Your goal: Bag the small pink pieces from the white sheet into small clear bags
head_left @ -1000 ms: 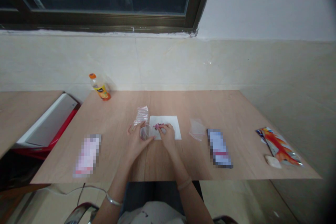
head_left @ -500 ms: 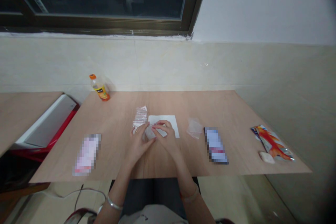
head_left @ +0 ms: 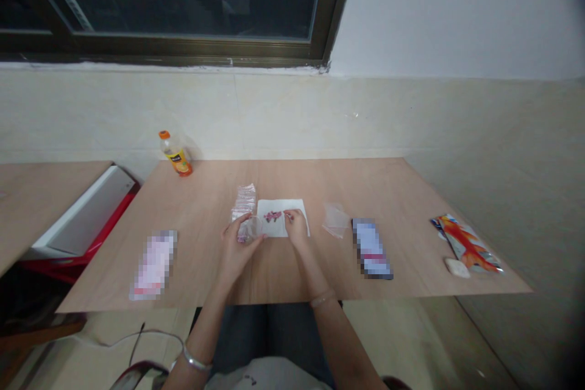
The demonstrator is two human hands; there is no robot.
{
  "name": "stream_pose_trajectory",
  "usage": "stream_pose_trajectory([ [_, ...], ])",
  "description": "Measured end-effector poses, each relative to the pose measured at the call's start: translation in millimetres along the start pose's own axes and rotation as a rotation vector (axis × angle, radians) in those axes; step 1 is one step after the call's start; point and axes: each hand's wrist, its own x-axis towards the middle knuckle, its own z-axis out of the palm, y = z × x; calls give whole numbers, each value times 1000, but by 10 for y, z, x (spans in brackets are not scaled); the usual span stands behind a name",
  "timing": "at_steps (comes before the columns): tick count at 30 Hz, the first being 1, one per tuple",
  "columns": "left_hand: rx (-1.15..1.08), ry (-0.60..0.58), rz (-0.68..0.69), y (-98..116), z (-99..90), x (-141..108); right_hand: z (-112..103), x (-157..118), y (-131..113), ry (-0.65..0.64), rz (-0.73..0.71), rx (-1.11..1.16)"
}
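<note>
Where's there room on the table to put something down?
Bare wood lies between the blurred pink packet and the clear bag stack, and behind the blurred blue packet. It's crowded at the white paper, by the left hand and right hand.

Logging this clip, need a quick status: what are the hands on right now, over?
Left hand gripping small clear plastic piece. Right hand on white paper sheet, beside pink bit. Clear bag stack just beyond left hand.

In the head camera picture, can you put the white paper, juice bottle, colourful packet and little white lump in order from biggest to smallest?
1. White paper and colourful packet: they look about equal, so unranked.
2. Juice bottle.
3. Little white lump.
</note>
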Motion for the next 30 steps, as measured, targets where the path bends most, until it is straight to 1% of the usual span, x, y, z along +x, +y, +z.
stream_pose_trajectory([
  [7,-52,-18,39,93,-14,13,89,27,42,-14,-29,-117],
  [13,-63,-10,12,82,-29,-3,169,2,69,23,-58,-191],
  [17,-56,21,10,17,-35,-16,185,-7,82,44,-74,-191],
  [22,-25,-2,37,-44,-30,-61,169,-18,95,57,-79,-160],
  [26,10,-27,67,-5,-49,-92,150,-20,101,45,-58,-135],
  [30,-1,-61,61,55,-64,-83,125,27,92,11,-44,-122],
])
